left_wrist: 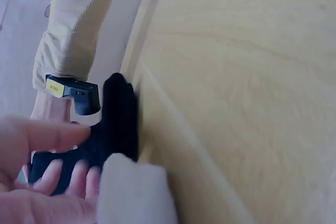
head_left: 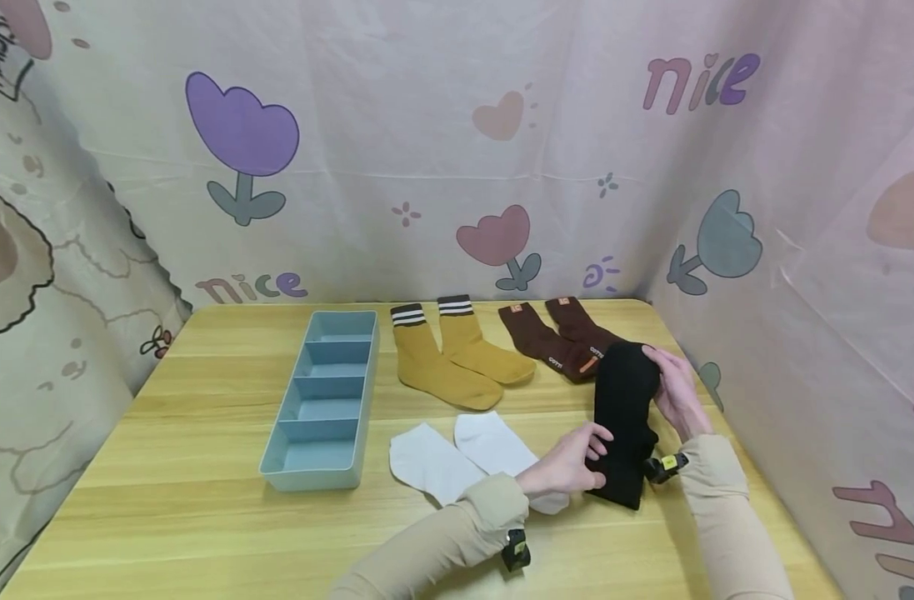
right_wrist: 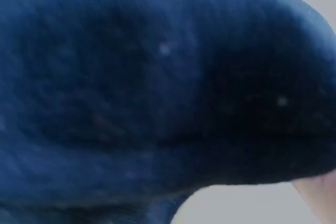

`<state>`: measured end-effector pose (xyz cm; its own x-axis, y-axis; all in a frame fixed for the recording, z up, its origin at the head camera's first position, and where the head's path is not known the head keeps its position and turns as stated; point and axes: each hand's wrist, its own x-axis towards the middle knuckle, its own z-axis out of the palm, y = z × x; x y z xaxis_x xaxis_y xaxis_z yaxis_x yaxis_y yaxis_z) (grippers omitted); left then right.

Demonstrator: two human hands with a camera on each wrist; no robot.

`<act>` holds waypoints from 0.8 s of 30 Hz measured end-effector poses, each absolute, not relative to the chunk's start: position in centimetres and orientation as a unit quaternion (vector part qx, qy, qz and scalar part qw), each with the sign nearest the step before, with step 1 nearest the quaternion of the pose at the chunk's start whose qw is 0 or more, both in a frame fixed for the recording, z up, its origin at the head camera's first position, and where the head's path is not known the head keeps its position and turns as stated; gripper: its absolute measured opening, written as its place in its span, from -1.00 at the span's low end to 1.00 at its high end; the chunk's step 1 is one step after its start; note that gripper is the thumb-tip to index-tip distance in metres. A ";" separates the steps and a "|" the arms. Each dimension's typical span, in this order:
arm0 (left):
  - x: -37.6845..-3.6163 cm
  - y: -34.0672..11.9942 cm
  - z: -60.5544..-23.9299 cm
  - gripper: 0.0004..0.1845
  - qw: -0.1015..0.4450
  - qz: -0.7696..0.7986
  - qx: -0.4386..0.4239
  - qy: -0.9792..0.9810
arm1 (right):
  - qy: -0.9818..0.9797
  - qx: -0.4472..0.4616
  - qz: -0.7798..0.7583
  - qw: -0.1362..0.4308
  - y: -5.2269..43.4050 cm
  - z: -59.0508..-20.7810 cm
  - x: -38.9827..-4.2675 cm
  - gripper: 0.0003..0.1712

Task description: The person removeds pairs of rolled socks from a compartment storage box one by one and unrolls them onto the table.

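A black sock (head_left: pixel 626 396) is tilted up off the right side of the table; whether a second one lies with it I cannot tell. My right hand (head_left: pixel 680 393) pinches its upper end between thumb and fingers. At the sock's lower left edge is my left hand (head_left: pixel 565 463), its thumb and fingers spread apart. In the left wrist view, the fingers of my left hand (left_wrist: pixel 39 187) are loosely bent before the black sock (left_wrist: pixel 118 121), not closed round it. Dark fabric of the sock (right_wrist: pixel 121 87) fills most of the right wrist view.
Two white socks (head_left: pixel 434 462) lie partly under my left forearm. Mustard socks with striped cuffs (head_left: pixel 442 379) and brown socks (head_left: pixel 539 340) lie farther back. Left of them stands a blue-grey box (head_left: pixel 271 458) with several compartments. Patterned curtains (head_left: pixel 382 150) border the wooden table (head_left: pixel 172 467).
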<state>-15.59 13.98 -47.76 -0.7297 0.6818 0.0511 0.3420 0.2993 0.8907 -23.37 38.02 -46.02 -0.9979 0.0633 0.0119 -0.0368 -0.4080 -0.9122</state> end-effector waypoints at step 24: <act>-18.6 11.3 -46.5 -0.46 0.233 0.612 0.107 0.748 | -0.646 -0.074 0.760 -0.009 41.5 -46.6 -20.9 -0.53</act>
<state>-18.62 11.29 -46.45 -0.8685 0.4458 -0.2167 -0.1246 0.2268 0.9660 -20.92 41.46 -46.61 -0.9890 0.0810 -0.1236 0.1089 -0.1664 -0.9800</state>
